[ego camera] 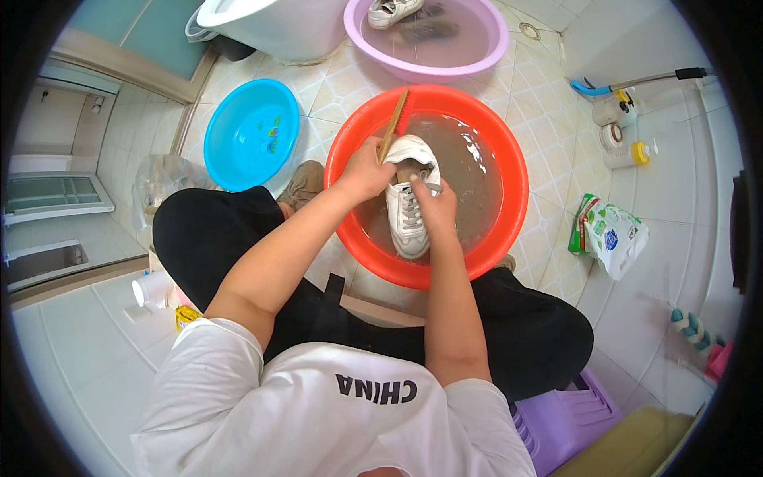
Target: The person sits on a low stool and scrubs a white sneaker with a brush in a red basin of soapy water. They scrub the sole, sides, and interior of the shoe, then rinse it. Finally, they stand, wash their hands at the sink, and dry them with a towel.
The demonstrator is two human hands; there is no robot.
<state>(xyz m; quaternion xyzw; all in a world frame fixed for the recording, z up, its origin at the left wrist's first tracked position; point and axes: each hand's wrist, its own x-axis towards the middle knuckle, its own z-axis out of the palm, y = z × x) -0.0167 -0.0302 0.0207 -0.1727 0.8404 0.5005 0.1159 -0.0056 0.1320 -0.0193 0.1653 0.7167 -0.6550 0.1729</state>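
Note:
Over a red plastic basin [515, 197] of murky water, a white lace-up sneaker [408, 208] is held with its toe towards me. My left hand [368, 170] grips a scrubbing brush [394, 124] with a wooden handle and red bristles, its head pointing away from me. The fingers of that hand are also close against the shoe's collar. My right hand [436, 206] clasps the sneaker's side, the thumb at the opening by the tongue and grey laces [411, 208]. The fingers beneath the shoe are hidden.
Beyond the red basin stands a lilac basin [429, 73] holding water and shoes [393, 12]. A blue basin [238, 134] sits at the left, near a white toilet [286, 30]. A detergent bag [614, 235] and pump bottles [626, 154] line the right wall.

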